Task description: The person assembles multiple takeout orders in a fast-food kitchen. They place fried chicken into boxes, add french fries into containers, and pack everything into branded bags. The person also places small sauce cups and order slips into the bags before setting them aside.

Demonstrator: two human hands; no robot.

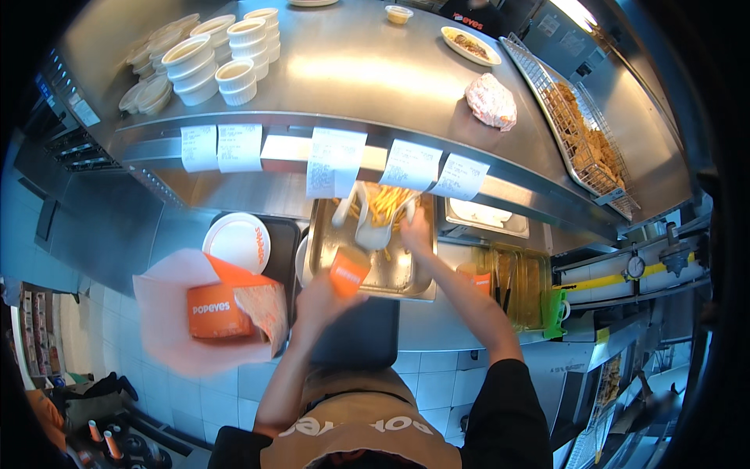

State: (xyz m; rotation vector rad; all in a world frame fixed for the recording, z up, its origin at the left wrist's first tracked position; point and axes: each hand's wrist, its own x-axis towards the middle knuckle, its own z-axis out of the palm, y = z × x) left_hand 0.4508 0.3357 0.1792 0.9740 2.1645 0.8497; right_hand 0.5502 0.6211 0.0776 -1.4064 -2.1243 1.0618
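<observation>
Two grips show: the left hand (pixel 317 305) pinches an orange carton (pixel 349 271) over the pan (pixel 400 280)'s near-left corner; the right hand (pixel 417 231) clasps a scoop (pixel 373 236). Fries (pixel 388 203) lie beside that hand, toward the far edge.

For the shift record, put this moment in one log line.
left hand: holds small orange cardboard carton | right hand: grips white plastic scoop | scoop: over shallow silver metal pan | pan: holds thin yellow fries

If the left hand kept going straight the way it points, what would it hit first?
Probably the scoop over the metal tray; the orange carton in the left hand would touch it first, though depth is unclear.
</observation>
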